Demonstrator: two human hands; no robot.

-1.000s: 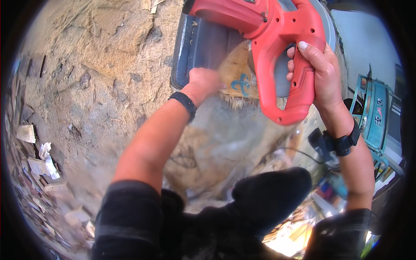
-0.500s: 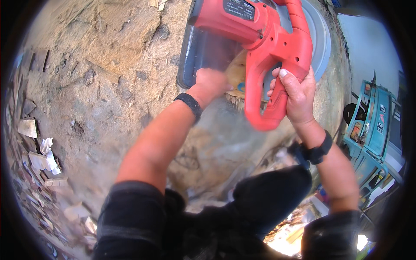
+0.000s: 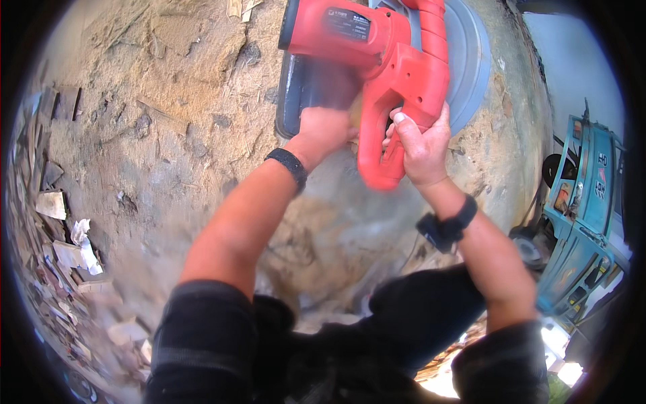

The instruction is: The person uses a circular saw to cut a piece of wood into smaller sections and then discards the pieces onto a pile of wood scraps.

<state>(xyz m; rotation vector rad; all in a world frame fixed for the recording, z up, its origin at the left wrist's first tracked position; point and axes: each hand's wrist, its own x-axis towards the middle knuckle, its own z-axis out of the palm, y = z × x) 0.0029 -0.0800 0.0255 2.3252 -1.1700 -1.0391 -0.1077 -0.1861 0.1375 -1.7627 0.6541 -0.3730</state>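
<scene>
A red circular saw [image 3: 404,81] with a round grey blade guard [image 3: 471,60] fills the top middle of the head view. My right hand [image 3: 424,138] is closed around its rear loop handle, with the thumb along the side. My left hand [image 3: 326,128] is curled beside the saw's dark base plate [image 3: 291,94], left of the handle. Its fingertips are hidden, so what it grips cannot be made out. A bit of tan wood [image 3: 356,111] shows between the left hand and the saw. The blade is out of sight.
Sawdust and wood chips cover the ground [image 3: 182,81]. Scrap wood pieces [image 3: 50,202] and a torn white scrap [image 3: 84,246] lie at the left. A turquoise vehicle or machine [image 3: 585,195] stands at the right beside a pale wall [image 3: 572,67]. My dark-clothed leg [image 3: 424,316] is below.
The saw has shifted left, and my right hand has gone left with it. The wood beside the handle is now mostly covered. My left hand has stayed nearly in place.
</scene>
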